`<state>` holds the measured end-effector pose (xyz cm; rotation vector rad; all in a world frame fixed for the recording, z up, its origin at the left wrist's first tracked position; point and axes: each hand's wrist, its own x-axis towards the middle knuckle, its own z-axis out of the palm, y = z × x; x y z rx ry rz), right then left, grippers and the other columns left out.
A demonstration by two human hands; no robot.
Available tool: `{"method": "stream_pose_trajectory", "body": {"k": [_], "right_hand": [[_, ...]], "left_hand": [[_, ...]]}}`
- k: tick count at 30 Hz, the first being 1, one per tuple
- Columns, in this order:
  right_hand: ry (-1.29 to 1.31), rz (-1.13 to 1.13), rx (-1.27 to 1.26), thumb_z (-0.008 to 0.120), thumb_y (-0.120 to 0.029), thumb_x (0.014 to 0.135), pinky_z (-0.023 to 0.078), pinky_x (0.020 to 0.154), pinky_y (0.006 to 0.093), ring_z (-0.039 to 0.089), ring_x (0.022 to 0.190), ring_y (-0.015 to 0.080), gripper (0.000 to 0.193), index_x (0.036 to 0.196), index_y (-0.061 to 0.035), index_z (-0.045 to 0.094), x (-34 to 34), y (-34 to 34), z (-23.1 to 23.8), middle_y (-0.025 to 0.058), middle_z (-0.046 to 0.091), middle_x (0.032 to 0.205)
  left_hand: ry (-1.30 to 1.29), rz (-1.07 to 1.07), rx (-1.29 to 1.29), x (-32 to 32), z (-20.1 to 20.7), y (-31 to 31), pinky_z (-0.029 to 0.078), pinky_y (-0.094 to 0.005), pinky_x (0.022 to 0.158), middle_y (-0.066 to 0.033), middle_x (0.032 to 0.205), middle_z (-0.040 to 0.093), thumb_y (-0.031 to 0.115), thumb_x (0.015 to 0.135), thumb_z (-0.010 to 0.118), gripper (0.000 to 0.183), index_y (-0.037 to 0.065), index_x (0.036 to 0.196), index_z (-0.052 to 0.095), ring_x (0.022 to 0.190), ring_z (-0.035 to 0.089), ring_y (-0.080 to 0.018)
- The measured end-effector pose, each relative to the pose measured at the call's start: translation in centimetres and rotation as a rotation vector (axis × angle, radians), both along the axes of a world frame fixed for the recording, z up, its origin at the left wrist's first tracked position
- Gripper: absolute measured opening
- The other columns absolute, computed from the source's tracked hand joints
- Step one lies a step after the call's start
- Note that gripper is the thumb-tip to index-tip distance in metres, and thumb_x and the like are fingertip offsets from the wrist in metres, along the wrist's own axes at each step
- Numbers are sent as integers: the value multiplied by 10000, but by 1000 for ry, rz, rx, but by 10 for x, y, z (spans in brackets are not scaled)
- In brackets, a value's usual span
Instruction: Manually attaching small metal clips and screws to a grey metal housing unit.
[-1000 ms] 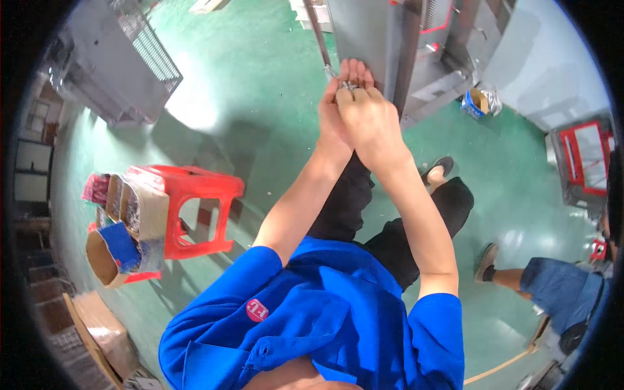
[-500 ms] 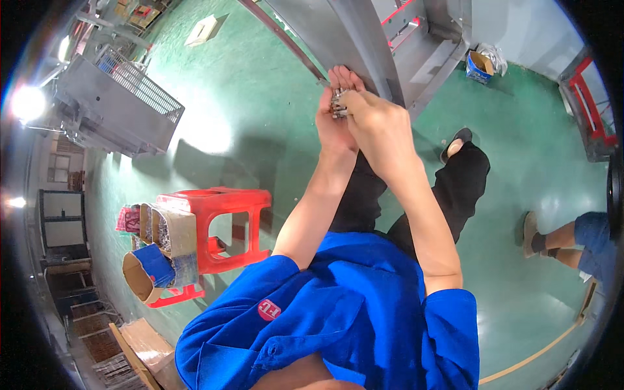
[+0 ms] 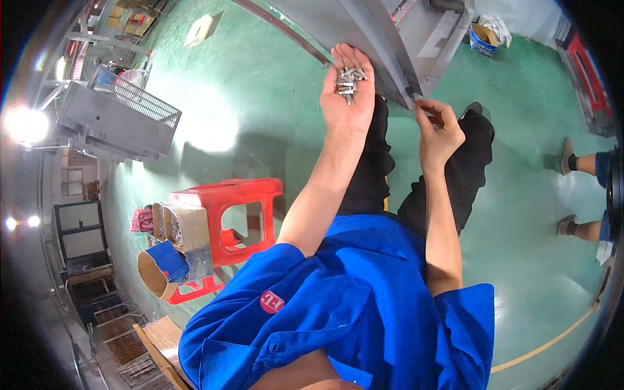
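Metal fasteners (image 3: 347, 84), a small loose pile, are sitting in your left hand (image 3: 351, 116), which is palm up with the fingers stretched out flat, so it's cradling them and not clenched. From your right hand (image 3: 440, 133) that pile is off to the left and a touch farther out. The pieces point every which way, so no single long axis, though the lowest one aims roughly back at your wrist.

Your right hand has thumb and fingers drawn together at the near corner of the grey metal panel (image 3: 377, 42). I honestly can't tell if there's a fastener pinched in there or just the panel edge. That panel slants down between your fingers on both sides, so its corner is what's in the way from one hand to the other.

Around you: red stool (image 3: 250, 185) off to your left with cardboard boxes (image 3: 195, 224) beside it, a grey metal cabinet (image 3: 117, 123) past that, a blue box (image 3: 482, 40) on the floor ahead right, and somebody's legs (image 3: 588, 162) well off right.
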<state>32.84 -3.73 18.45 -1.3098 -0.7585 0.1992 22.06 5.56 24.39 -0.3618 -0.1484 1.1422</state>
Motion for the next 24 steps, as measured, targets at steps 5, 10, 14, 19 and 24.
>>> {"method": "stream_pose_trajectory", "body": {"k": [5, 10, 14, 19, 24], "right_hand": [[-99, -52, 44, 710, 9, 746, 507, 577, 221, 632, 625, 85, 96, 832, -13, 674, 1, 16, 11, 51, 686, 755], [-205, -9, 41, 722, -1, 724, 502, 554, 240, 636, 587, 124, 111, 815, -28, 664, 2, 27, 10, 61, 673, 739], [-302, 71, 59, 721, -2, 710, 499, 553, 256, 639, 594, 150, 132, 818, -45, 659, 0, 35, 8, 62, 668, 743], [-346, 70, 116, 712, -6, 703, 508, 589, 279, 654, 647, 188, 151, 828, -74, 661, -7, 57, 5, 64, 678, 774], [-480, 62, 86, 721, -30, 715, 505, 610, 260, 662, 689, 181, 186, 887, -86, 676, -32, 74, 4, 49, 696, 851]], "left_hand": [[-16, -16, 21, -2, 1, 1, 435, -445, 975, -91, 1133, 617, 138, 977, 325, 294, 36, 1144, 545, 1089, 577, -234], [84, 23, 97, -11, -4, 9, 434, -434, 979, -93, 1128, 619, 135, 977, 320, 298, 22, 1125, 553, 1088, 578, -237], [88, 61, 76, -18, -2, 15, 434, -426, 979, -99, 1118, 625, 138, 978, 321, 303, 6, 1101, 564, 1084, 581, -244], [111, 72, 114, -27, -1, 22, 428, -428, 971, -115, 1108, 639, 151, 978, 302, 331, 6, 1095, 575, 1079, 588, -247], [122, 75, 106, -57, -2, 42, 430, -439, 953, -133, 1083, 646, 156, 969, 318, 327, 1, 1098, 576, 1061, 597, -260]]}}
